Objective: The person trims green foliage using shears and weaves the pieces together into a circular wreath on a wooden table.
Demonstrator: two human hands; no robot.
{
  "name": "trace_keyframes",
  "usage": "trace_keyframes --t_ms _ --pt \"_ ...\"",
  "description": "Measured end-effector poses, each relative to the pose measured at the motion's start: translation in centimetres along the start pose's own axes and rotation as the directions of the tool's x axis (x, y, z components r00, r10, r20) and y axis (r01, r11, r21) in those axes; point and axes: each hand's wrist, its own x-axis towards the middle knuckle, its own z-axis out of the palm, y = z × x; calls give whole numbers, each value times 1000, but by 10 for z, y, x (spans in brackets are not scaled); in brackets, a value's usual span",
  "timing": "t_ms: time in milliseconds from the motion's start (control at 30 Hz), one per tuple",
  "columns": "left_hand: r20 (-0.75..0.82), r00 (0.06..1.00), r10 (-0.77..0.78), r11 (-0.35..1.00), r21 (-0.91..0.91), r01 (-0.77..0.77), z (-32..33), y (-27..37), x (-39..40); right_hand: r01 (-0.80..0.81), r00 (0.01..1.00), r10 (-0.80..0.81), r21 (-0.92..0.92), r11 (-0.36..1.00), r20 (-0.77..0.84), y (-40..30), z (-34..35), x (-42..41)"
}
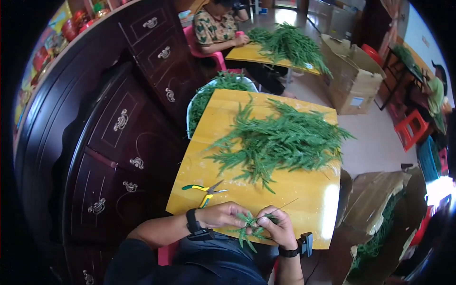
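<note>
Between my two hands, over the near edge of the yellow tabletop (pixel 299 203), is a small green artificial pine sprig (pixel 253 231). My left hand (pixel 228 214) pinches its left side between thumb and fingers. On the other side, my right hand (pixel 276 222) grips the sprig's stem, and a thin brown wire (pixel 289 203) sticks up from these fingers. Long-nose pliers (pixel 208 192) with yellow and green handles lie with jaws apart, just beyond my left hand. A large heap of green sprigs (pixel 281 137) covers the middle and far right of the table.
A white tub (pixel 189 121) full of greenery stands behind the table's left side. Dark wooden cabinets (pixel 107 142) line the left. An opened cardboard box (pixel 374 213) with greenery sits at right, another box (pixel 352 82) farther back. A seated person (pixel 217 32) works at a second table (pixel 245 53).
</note>
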Motion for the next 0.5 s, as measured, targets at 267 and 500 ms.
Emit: trace_keyframes --t_ms 267,500 --pt "-1 1000 -8 890 -455 7 -25 -18 16 -12 991 19 -52 999 135 -6 -18 33" --pt "73 990 -123 979 -155 134 -32 -14 20 18 990 -7 -82 996 140 -14 -8 24"
